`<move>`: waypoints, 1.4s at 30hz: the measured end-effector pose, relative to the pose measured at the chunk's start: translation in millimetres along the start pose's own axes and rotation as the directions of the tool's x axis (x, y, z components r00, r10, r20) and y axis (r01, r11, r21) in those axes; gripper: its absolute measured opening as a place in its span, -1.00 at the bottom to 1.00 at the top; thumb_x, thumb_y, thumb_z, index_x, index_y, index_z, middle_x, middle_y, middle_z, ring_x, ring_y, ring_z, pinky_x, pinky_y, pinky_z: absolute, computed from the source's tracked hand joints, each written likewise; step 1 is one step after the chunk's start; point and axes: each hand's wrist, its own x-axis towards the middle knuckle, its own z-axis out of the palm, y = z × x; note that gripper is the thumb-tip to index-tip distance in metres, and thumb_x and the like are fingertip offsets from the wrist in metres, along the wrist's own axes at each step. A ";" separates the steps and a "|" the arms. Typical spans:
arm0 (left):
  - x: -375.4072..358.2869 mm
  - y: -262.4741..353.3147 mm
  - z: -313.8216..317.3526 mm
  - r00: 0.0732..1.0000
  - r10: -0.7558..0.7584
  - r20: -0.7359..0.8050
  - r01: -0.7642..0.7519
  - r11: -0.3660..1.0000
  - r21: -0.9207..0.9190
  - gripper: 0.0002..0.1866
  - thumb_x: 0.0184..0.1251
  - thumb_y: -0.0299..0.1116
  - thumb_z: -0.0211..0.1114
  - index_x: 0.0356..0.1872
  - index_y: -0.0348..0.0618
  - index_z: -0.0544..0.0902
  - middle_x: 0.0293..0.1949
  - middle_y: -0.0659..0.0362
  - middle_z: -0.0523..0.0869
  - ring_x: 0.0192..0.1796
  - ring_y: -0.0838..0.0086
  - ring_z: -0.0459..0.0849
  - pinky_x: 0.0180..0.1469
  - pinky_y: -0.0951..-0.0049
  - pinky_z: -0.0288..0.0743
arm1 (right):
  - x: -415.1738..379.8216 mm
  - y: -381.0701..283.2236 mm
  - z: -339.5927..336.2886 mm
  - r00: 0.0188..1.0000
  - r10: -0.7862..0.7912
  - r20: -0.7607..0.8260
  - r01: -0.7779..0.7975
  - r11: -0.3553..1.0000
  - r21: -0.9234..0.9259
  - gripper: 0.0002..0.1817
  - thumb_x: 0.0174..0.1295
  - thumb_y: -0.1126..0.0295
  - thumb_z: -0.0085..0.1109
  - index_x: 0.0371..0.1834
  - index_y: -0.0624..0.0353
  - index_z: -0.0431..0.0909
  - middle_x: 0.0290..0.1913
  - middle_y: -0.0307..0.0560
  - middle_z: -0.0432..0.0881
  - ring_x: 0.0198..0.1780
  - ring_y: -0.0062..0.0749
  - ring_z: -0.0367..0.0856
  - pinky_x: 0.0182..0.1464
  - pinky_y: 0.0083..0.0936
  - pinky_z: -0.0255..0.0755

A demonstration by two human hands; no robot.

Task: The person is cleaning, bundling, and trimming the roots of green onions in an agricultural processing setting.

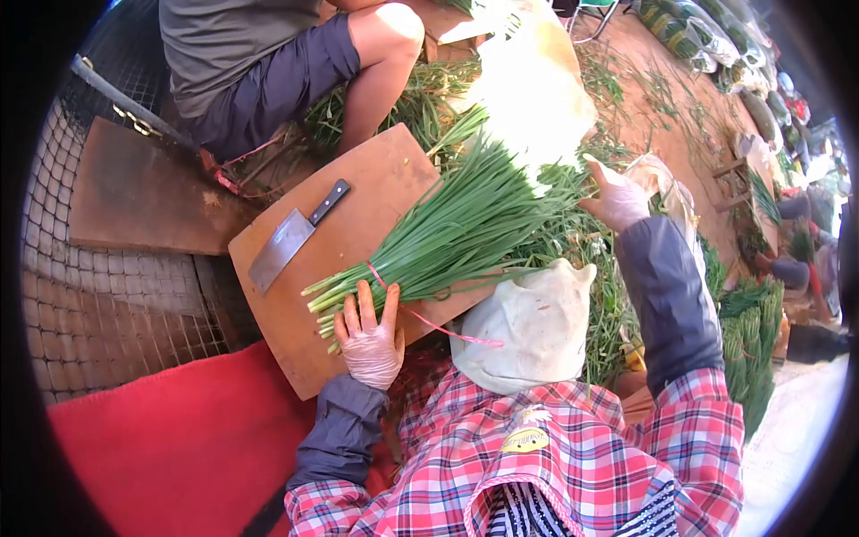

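A bundle of long green chives (474, 215) lies across a brown wooden board (358, 192), its pale cut ends pointing left. A pink tie (376, 274) circles the stems, and its loose tail trails right over my lap. My left hand (370, 340), in a clear plastic glove, rests with spread fingers against the stems just below the tie. To the right, beyond the leafy tips, my gloved right hand (617, 195) is held out, thumb and fingers apart, holding nothing. A cleaver (284, 248) with a black handle lies on the board, left of the bundle.
Another person (268, 89) sits at the upper left, close to the board. Loose green trimmings (591, 304) cover the ground on the right. Bagged bundles (689, 36) lie at the upper right, and more chives (750, 349) stand at my right. A red cloth (179, 438) is at my left.
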 end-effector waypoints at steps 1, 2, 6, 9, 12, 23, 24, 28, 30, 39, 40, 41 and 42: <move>-3.0 0.2 0.1 1.000 0.015 0.008 -0.015 1.000 -0.019 -0.20 -0.21 -0.28 0.42 0.25 0.11 0.36 0.30 -0.07 0.19 0.23 0.05 0.25 0.20 0.04 0.13 | -6.1 -15.8 -2.1 0.948 -0.229 -0.223 0.248 0.967 0.062 -0.25 -0.17 0.22 0.34 0.20 0.11 0.31 -0.10 0.07 0.59 -0.03 -0.17 0.57 -0.02 -0.36 0.44; -6.1 -2.0 0.5 0.999 0.033 0.015 -0.033 0.999 -0.029 -0.20 -0.20 -0.28 0.41 0.25 0.11 0.36 0.30 -0.06 0.19 0.23 0.05 0.24 0.20 0.04 0.12 | -12.4 -52.8 -17.6 0.889 -0.423 -0.176 0.458 0.843 0.284 -0.16 -0.22 0.23 0.39 0.24 0.09 0.25 -0.02 0.08 0.54 0.06 -0.15 0.50 0.06 -0.32 0.39; -20.2 -29.1 -12.5 0.995 0.015 0.101 -0.010 0.999 -0.046 -0.21 -0.12 -0.28 0.35 0.29 0.11 0.29 0.31 -0.02 0.21 0.25 0.09 0.27 0.25 0.00 0.09 | -26.1 -172.4 21.2 0.667 -0.744 0.045 0.744 0.661 -0.099 0.17 -0.43 0.10 0.50 0.37 -0.04 0.01 0.24 0.04 0.29 0.32 -0.02 0.18 0.30 0.01 0.06; -48.7 -69.8 -13.4 0.973 -0.229 0.035 0.231 0.969 -0.085 -0.14 -0.16 -0.33 0.40 0.29 -0.12 0.25 0.27 -0.09 0.26 0.25 0.07 0.29 0.30 0.11 0.11 | -16.2 -189.2 61.2 0.729 -0.680 0.075 0.682 0.731 0.001 0.06 -0.43 0.07 0.47 0.30 -0.05 0.16 0.11 0.01 0.43 0.21 -0.10 0.35 0.27 -0.10 0.12; -91.3 -98.5 -4.2 0.804 -0.585 0.112 0.566 0.692 -0.448 -0.11 -0.16 -0.36 0.44 0.30 -0.26 0.21 0.25 -0.11 0.31 0.27 0.11 0.30 0.30 0.25 0.15 | -11.7 -187.1 56.7 0.788 -0.606 0.108 0.580 0.790 0.196 -0.15 -0.36 0.13 0.41 0.16 -0.02 0.33 -0.10 0.01 0.56 -0.02 -0.13 0.54 0.11 -0.24 0.33; 8.8 -64.7 -71.7 0.888 -0.397 0.232 -0.168 -0.750 -0.640 -0.32 0.13 -0.14 0.24 0.27 -0.15 0.27 0.17 0.06 0.44 0.20 0.27 0.40 0.21 0.20 0.32 | -61.1 -265.8 -11.6 0.696 -0.713 -0.092 0.470 0.355 0.808 -0.17 -0.13 -0.01 0.35 0.21 0.21 0.31 -0.10 0.16 0.58 0.01 -0.05 0.55 0.05 -0.35 0.40; 6.7 -80.3 -86.3 0.939 -0.264 0.222 -0.065 -0.768 -0.637 -0.33 0.16 -0.09 0.18 0.27 -0.16 0.26 0.17 0.06 0.44 0.20 0.24 0.41 0.21 0.17 0.32 | -49.7 -267.2 -16.2 0.554 -0.830 -0.063 0.324 0.145 0.935 -0.18 -0.06 -0.01 0.32 0.23 0.25 0.29 -0.04 0.16 0.56 0.04 -0.02 0.51 0.09 -0.32 0.36; -56.2 -202.8 -91.8 0.870 -0.281 0.406 0.360 -0.201 -0.911 -0.21 0.06 -0.16 0.34 0.28 -0.28 0.19 0.15 0.00 0.42 0.14 0.25 0.47 0.18 0.23 0.38 | 26.6 -296.0 41.5 0.666 -0.725 0.178 0.635 0.675 0.375 -0.19 -0.13 -0.02 0.33 0.22 0.11 0.34 0.08 0.03 0.51 0.23 -0.12 0.36 0.23 -0.28 0.19; -29.1 -166.9 -132.5 0.868 -0.352 0.350 0.384 0.027 -0.923 -0.17 -0.17 -0.36 0.47 0.21 -0.29 0.26 0.05 0.03 0.49 0.08 0.29 0.52 0.13 0.29 0.41 | 60.4 -319.8 85.9 0.639 -0.761 -0.112 0.766 0.643 0.001 -0.18 -0.14 -0.03 0.33 0.23 0.06 0.33 0.16 -0.02 0.45 0.30 -0.13 0.26 0.28 -0.18 0.09; -14.9 -130.4 -30.3 0.902 -0.247 0.355 0.381 0.841 -0.384 -0.03 -0.49 -0.32 0.58 0.17 -0.21 0.33 -0.06 -0.03 0.56 0.02 0.14 0.55 0.04 0.24 0.42 | 95.2 -310.6 118.8 0.656 -0.709 0.260 0.701 0.699 0.138 -0.38 0.03 0.17 0.22 0.19 0.03 0.28 -0.22 -0.11 0.65 -0.14 -0.17 0.62 -0.04 -0.18 0.37; -9.8 -126.9 -28.4 0.903 -0.231 0.363 0.361 0.866 -0.347 -0.02 -0.50 -0.32 0.58 0.18 -0.20 0.33 -0.07 -0.04 0.55 0.01 0.11 0.55 0.04 0.22 0.42 | 91.7 -296.6 115.7 0.691 -0.678 0.251 0.633 0.735 0.243 -0.44 0.07 0.18 0.18 0.16 0.05 0.31 -0.20 -0.09 0.65 -0.12 -0.14 0.62 -0.08 -0.19 0.40; -6.7 -123.0 -30.4 0.916 -0.227 0.331 0.338 0.881 -0.332 -0.01 -0.50 -0.28 0.57 0.18 -0.20 0.31 -0.10 -0.03 0.54 -0.04 0.10 0.54 0.00 0.20 0.42 | 85.2 -281.4 108.2 0.727 -0.641 0.246 0.550 0.758 0.349 -0.50 0.11 0.20 0.13 0.12 0.08 0.35 -0.18 -0.06 0.64 -0.11 -0.11 0.61 -0.12 -0.21 0.43; -2.2 -118.9 -35.5 0.931 -0.218 0.293 0.309 0.898 -0.314 0.00 -0.50 -0.24 0.57 0.19 -0.20 0.30 -0.13 -0.02 0.54 -0.08 0.10 0.53 -0.04 0.19 0.41 | 79.6 -262.3 97.9 0.784 -0.555 0.278 0.434 0.811 0.392 -0.48 0.10 0.18 0.14 0.14 0.06 0.34 -0.19 -0.02 0.63 -0.13 -0.07 0.61 -0.14 -0.22 0.44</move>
